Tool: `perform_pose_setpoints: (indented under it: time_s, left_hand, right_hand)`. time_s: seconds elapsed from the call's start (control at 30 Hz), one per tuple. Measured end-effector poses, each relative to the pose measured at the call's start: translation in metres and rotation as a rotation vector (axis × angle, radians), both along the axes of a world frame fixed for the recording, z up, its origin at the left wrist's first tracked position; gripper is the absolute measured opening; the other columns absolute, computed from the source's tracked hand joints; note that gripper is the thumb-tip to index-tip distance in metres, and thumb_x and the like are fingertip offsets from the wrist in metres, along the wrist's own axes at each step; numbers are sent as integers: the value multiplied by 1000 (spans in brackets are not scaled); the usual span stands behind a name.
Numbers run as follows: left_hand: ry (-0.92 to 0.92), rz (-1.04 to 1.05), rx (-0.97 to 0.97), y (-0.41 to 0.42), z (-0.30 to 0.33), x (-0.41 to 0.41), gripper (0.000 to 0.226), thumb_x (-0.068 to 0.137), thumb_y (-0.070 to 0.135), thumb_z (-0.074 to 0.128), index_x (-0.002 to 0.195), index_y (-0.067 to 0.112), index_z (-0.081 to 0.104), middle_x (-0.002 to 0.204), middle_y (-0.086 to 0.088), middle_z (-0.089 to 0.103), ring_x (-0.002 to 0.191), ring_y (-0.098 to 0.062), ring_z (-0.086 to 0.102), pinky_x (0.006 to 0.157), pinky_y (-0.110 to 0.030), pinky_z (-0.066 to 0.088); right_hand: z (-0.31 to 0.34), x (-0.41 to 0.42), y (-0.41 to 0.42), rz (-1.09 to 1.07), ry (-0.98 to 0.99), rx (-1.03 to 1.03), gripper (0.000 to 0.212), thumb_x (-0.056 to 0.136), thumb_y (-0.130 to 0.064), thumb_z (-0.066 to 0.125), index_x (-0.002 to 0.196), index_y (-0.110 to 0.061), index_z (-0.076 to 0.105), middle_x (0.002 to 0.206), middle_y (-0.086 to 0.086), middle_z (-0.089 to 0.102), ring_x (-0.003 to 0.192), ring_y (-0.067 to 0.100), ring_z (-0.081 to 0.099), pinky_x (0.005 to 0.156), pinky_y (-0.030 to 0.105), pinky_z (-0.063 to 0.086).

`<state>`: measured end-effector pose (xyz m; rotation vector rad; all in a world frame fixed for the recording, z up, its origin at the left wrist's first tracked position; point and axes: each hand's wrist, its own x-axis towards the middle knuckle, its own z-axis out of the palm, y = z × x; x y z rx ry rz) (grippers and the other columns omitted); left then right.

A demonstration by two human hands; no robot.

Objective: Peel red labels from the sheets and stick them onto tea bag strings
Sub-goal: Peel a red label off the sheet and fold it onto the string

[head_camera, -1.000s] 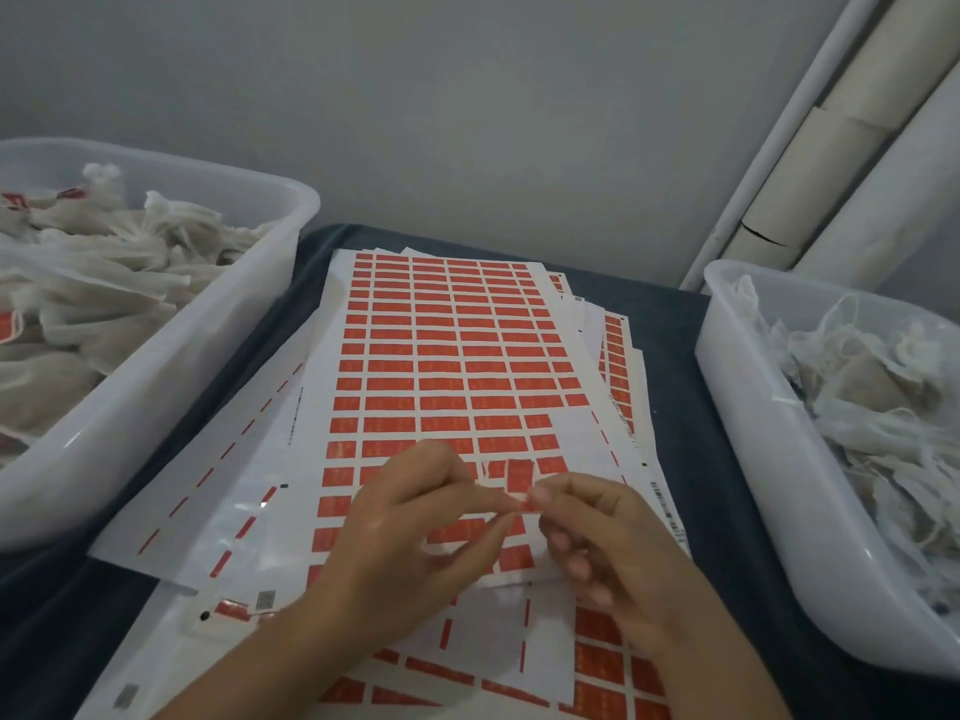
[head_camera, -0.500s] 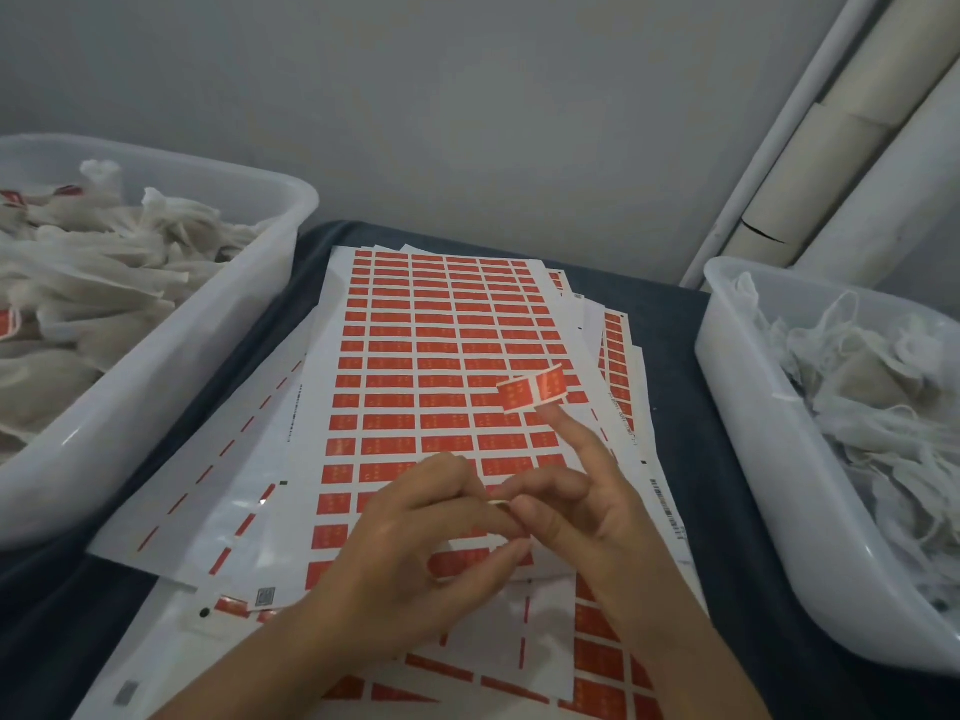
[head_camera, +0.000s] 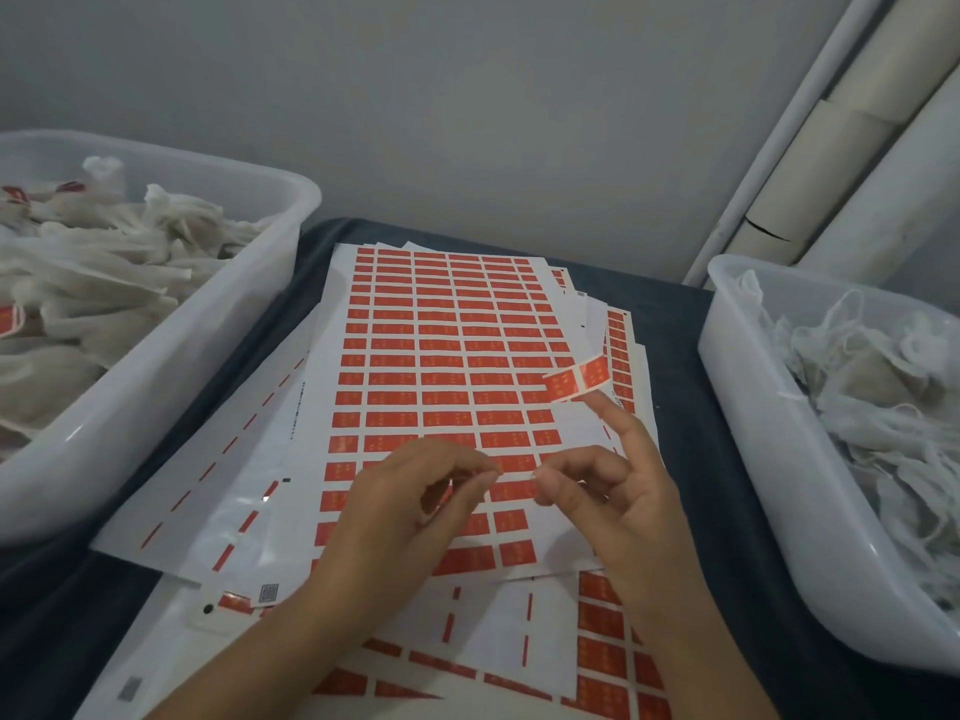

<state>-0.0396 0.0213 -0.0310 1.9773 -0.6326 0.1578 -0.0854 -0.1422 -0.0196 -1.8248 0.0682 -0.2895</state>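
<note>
Left hand: the left hand (head_camera: 410, 504) sits low in the centre of the frame, thumb and forefinger curled together in a pinch on one end of a thin white string (head_camera: 517, 475).
Right hand: the right hand (head_camera: 618, 491) is just right of centre, thumb and forefinger nipping the other end of that string; another finger (head_camera: 615, 415) stretches up and away with a peeled rectangular red paper label (head_camera: 577, 380) stuck to its tip (the label stands clear of the sheets).
String: stretched short and level between the two pinches; the tea bag it belongs to cannot be made out.
Label sheets: a white backing sheet of small red rectangular labels (head_camera: 447, 356) lies on top of a loose stack in the middle of the frame, its lower right rows partly stripped and partly hidden by both hands.
Spent sheets: mostly bare white sheets with leftover red slivers (head_camera: 208, 491) fan out at lower left and under the wrists.
Left tub: a translucent white plastic tub (head_camera: 171, 366) fills the upper left, heaped with pale tea bags (head_camera: 88, 283), a few showing red tags.
Right tub: a second translucent white plastic tub (head_camera: 769, 459) at the right edge holds tangled white tea bags and strings (head_camera: 872, 407).
Table: a dark blue cloth-covered surface (head_camera: 680, 314) shows between stack and tubs.
Background: a grey wall, with pale cardboard tubes (head_camera: 841, 127) leaning in the upper right corner.
</note>
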Motion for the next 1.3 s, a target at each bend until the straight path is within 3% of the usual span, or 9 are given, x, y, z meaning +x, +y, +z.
perform_pose_setpoints:
  time_s: [0.17, 0.5, 0.57, 0.67, 0.7, 0.83, 1.07, 1.3]
  left_hand:
    - [118, -51, -59, -2, 0, 2, 20, 78, 27, 65, 70, 43, 56, 79, 42, 56, 86, 11, 53, 67, 1, 41]
    - [234, -2, -140, 0, 0, 5, 20, 79, 23, 66, 68, 38, 59, 73, 41, 58, 82, 18, 53, 59, 4, 39]
    - [264, 12, -154, 2, -1, 7, 18, 79, 24, 66, 67, 36, 61, 74, 38, 59, 81, 17, 54, 57, 3, 40]
    - [292, 12, -163, 3, -2, 8, 16, 78, 24, 67, 67, 34, 63, 72, 34, 61, 78, 15, 55, 56, 3, 40]
    - [294, 6, -157, 2, -1, 7, 17, 79, 24, 67, 67, 35, 63, 72, 34, 61, 77, 15, 55, 57, 2, 40]
    - [265, -12, -137, 1, 1, 5, 25, 80, 18, 65, 65, 37, 59, 66, 35, 59, 74, 14, 55, 56, 2, 41]
    - [271, -25, -148, 0, 3, 4, 28, 81, 15, 65, 66, 38, 59, 65, 37, 59, 75, 17, 55, 56, 3, 39]
    - [331, -17, -171, 0, 3, 4, 22, 81, 21, 64, 65, 35, 62, 65, 33, 61, 74, 15, 56, 56, 3, 39]
  right_hand:
    - [-1, 0, 2, -31, -9, -71, 48, 70, -37, 63, 114, -39, 44, 90, -29, 66, 88, -4, 64, 71, -2, 41]
    - [-1, 1, 5, -137, 7, -88, 44, 69, -47, 63, 109, -41, 46, 97, -35, 61, 94, -12, 58, 72, -2, 42]
    - [3, 0, 3, -181, 19, -36, 44, 70, -58, 61, 108, -40, 49, 101, -43, 54, 97, -18, 53, 68, -2, 44]
    - [13, -3, 4, -136, 99, 11, 34, 62, -65, 47, 89, -49, 59, 87, -53, 50, 85, -30, 49, 54, -8, 36]
    - [15, -3, 6, -64, 124, 54, 31, 60, -63, 49, 84, -50, 62, 88, -49, 55, 85, -25, 52, 55, -5, 38]
    - [8, -2, 14, 113, 169, 86, 24, 65, -42, 59, 79, -24, 66, 95, -23, 67, 91, -10, 60, 66, -1, 42]
    - [2, -1, 10, 83, 163, 74, 23, 68, -40, 58, 81, -23, 65, 83, -19, 70, 82, -2, 64, 63, 1, 44]
    - [0, 0, 11, 44, 110, 38, 17, 67, -38, 59, 77, -25, 64, 82, -20, 69, 81, -4, 64, 62, 1, 44]
